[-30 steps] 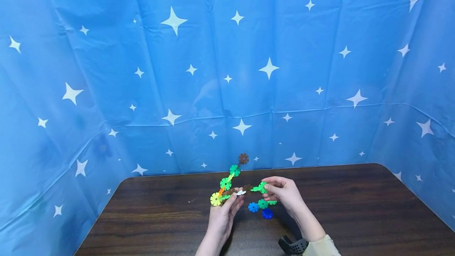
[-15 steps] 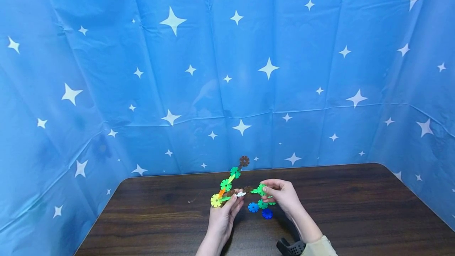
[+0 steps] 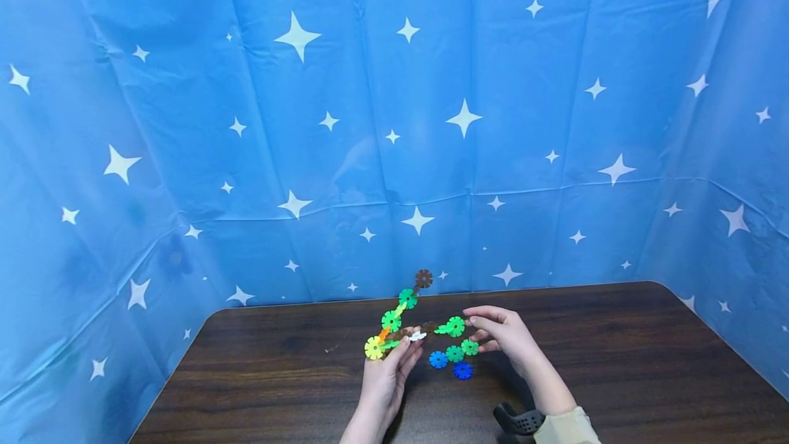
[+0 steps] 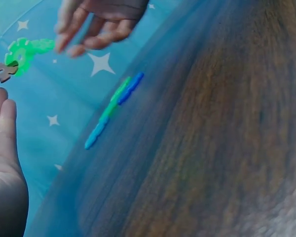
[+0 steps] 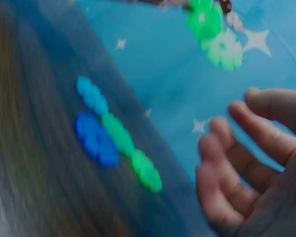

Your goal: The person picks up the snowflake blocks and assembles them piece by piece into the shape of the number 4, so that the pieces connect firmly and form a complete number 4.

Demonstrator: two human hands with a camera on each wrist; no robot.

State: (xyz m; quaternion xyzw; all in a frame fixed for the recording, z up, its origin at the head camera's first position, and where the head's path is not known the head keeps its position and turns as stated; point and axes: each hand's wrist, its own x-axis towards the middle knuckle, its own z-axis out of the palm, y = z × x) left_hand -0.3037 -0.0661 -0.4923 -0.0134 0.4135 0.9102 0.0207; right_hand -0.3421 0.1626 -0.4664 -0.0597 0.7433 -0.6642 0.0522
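Observation:
My left hand [image 3: 387,372] pinches a chain of interlocking snowflake discs near its white disc [image 3: 418,336]. From there the chain runs to a yellow disc [image 3: 372,347], then up through orange and green ones to a brown disc [image 3: 423,278]. Its other branch ends to the right in a bright green disc [image 3: 455,326]. Just beyond that end is my right hand [image 3: 507,338], empty, its fingers loosely bent; the right wrist view shows a gap between the fingers [image 5: 254,96] and the green discs [image 5: 222,49]. In the left wrist view only part of my left hand [image 4: 5,182] shows.
Loose discs lie on the dark wooden table [image 3: 277,375] below the chain: a light blue disc [image 3: 438,360], a dark blue disc [image 3: 463,371] and two green discs [image 3: 454,353]. A blue star-patterned curtain [image 3: 382,122] stands behind the table.
My right hand has let go of the green end disc and moved a little to the right, uncovering a loose green disc. My left hand keeps its hold on the chain.

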